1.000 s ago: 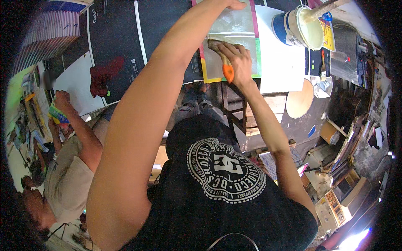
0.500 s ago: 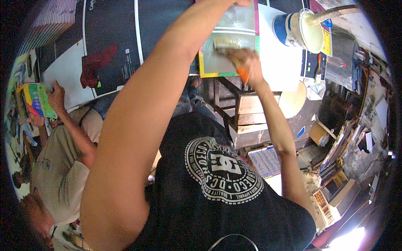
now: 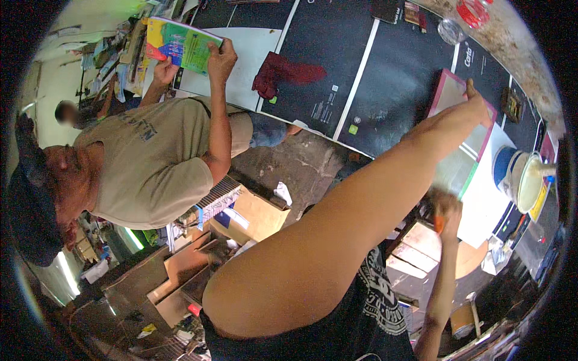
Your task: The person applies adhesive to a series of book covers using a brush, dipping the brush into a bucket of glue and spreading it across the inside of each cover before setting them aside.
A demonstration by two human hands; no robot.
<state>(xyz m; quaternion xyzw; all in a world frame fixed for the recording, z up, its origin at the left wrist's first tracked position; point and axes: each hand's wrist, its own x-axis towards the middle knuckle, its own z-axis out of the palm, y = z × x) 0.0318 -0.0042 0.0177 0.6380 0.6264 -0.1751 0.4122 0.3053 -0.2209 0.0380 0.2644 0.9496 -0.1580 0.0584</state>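
Observation:
My left arm reaches across to a sheet with pink and green borders [image 3: 450, 95] on the table. My left hand [image 3: 477, 103] lies at its far edge, thumb and fingers apart. At the sheet's near end, my right hand [image 3: 447, 212] is closed around a brush with an orange handle [image 3: 439, 224]. Motion smears that hand, and the bristles cannot be made out. Under the sheet lies a larger white sheet [image 3: 478, 219]. To the right stands a white and blue bucket [image 3: 504, 167] of pale paste, with a stick-like handle poking out.
On the left, another person holds a colourful booklet [image 3: 188, 47] in both hands. A dark red cloth [image 3: 280, 75] lies on the black-covered table [image 3: 325, 48]. At the back stand a clear plastic container [image 3: 450, 31] and a red-tinted one [image 3: 473, 13]. Cardboard boxes [image 3: 259, 212] sit below.
The view has swung left, so the table and sheet appear farther right and more of the other person shows. The brush bristles, visible on the sheet before, are now blurred from sight.

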